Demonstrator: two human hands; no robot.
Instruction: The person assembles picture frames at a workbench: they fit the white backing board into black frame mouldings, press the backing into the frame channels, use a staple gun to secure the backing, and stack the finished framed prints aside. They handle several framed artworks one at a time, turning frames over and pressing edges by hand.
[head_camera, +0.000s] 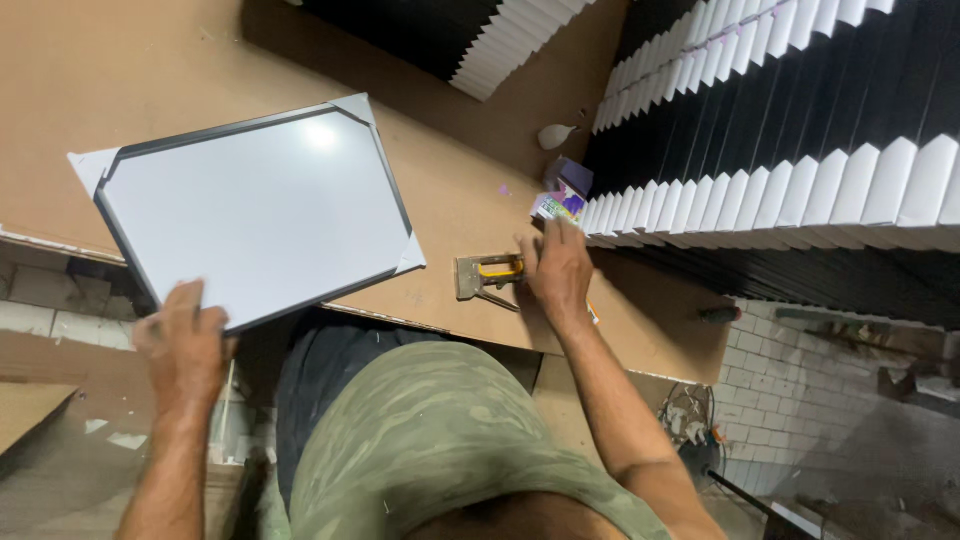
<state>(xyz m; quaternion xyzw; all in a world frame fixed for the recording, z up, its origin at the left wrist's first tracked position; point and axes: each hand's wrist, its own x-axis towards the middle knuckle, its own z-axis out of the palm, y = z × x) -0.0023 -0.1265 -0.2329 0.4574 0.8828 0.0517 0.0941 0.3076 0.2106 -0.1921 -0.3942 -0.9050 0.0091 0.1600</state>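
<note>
The left hand (185, 345) is gripping the frame (255, 210) at its near corner, overhanging the surface's (120, 70) edge; it looks light, stiff, fragile. The right hand (555, 270), fingers loosely curled, is touching the stapler (487, 275).

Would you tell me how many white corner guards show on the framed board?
3: one at the board's far corner, one at its left corner, one near the stapler. The fourth corner is under the left hand.

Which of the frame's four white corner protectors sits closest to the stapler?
The white corner protector at the frame's right-hand near corner, just left of the stapler; the other three lie farther off.
</note>
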